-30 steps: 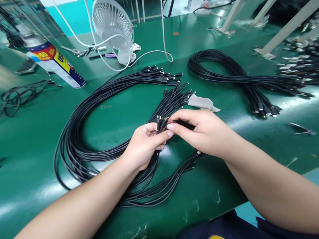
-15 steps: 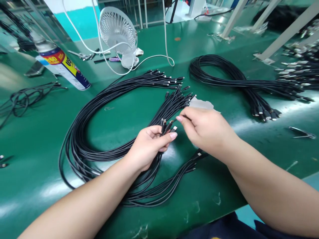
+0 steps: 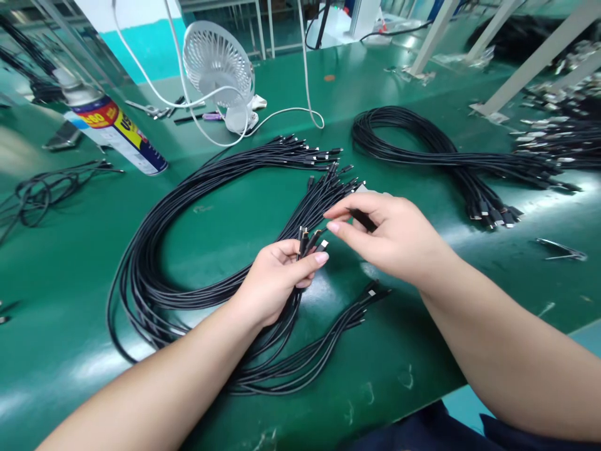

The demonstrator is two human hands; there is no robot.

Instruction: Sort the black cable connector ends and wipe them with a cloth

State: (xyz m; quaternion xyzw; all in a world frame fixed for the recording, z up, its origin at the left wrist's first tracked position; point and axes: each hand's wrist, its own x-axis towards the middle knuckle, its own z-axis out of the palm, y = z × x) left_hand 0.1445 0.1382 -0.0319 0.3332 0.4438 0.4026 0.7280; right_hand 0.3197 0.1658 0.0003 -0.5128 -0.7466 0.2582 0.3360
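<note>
My left hand (image 3: 286,269) is closed around several black cables, their connector ends (image 3: 310,241) sticking up past the thumb and fingers. One of these ends has a bright metal plug tip. Just right of them, my right hand (image 3: 389,235) holds a slim black tool (image 3: 364,219) between thumb and fingers; most of it is hidden in the palm, so its kind is unclear. Its thin tip reaches close to the connectors. Behind both hands, a large looped bundle of black cables (image 3: 150,250) lies on the green table. A smaller group of cables (image 3: 328,344) lies in front.
A second coiled cable bundle (image 3: 408,134) lies at the right, near metal tweezers (image 3: 561,249). At the back stand a white fan (image 3: 218,66) and a spray can (image 3: 115,128). Loose cables (image 3: 51,188) lie at left; more connectors (image 3: 558,125) are piled at far right.
My right hand has opened its pinch a little and turned, so more of the black tool shows. My left hand keeps its hold on the cables. The whole view has shifted slightly.
</note>
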